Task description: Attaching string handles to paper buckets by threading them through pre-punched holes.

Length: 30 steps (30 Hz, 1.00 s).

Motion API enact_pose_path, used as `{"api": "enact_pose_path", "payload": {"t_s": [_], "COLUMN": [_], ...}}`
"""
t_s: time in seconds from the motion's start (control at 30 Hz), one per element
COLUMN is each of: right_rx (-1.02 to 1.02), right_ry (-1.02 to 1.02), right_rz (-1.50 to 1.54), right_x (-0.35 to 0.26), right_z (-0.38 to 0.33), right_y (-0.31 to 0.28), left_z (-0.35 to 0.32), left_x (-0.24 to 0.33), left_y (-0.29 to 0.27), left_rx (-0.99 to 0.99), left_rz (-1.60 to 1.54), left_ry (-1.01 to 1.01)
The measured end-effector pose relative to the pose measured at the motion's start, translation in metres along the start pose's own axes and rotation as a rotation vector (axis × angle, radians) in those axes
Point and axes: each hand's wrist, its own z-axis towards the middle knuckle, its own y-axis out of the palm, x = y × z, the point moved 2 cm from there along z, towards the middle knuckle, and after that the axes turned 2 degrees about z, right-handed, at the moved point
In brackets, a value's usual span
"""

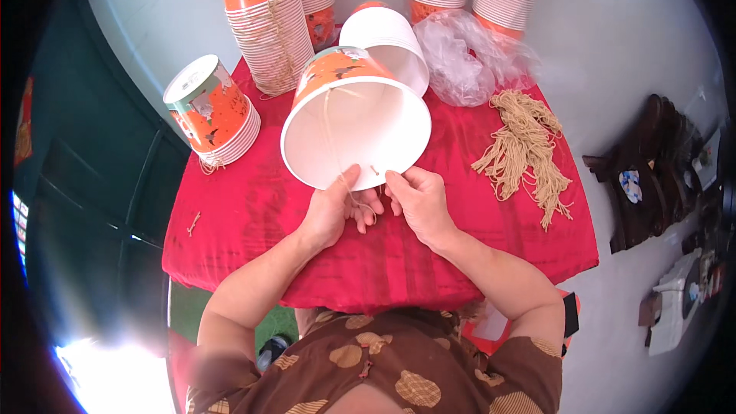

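A large paper bucket, orange printed outside and white inside, lies tilted on the table with its mouth toward me. A thin beige cord comes through near the top of its rim and hangs across the mouth to my left hand. The left thumb presses at the bottom rim with the cord under it; the other fingers curl below, where a loop of cord shows. My right hand pinches the bottom rim with thumb and forefinger, beside a small cord stub inside the wall. Its fingertips are partly hidden.
Behind stand more white-lined buckets and tall nested stacks. A short upside-down stack is at left. At right lie a bundle of beige cords and a clear plastic bag. A red cloth covers the table.
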Motion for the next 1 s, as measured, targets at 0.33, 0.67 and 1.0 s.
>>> {"api": "enact_pose_path", "payload": {"t_s": [0.33,0.67,1.0], "right_rx": [0.149,0.067,-0.056], "right_ry": [0.064,-0.152,-0.137], "right_rz": [-0.123,-0.442,-0.496], "right_x": [0.002,0.016,0.018], "right_z": [0.006,0.006,0.005], "right_y": [-0.008,-0.005,0.000], "left_z": [-0.005,-0.018,-0.005], "left_x": [-0.002,0.022,0.010], "left_y": [0.005,0.006,-0.009], "left_rx": [-0.217,-0.177,0.235], "left_rz": [0.212,0.745,1.065], "left_ry": [-0.155,0.758,0.648]}}
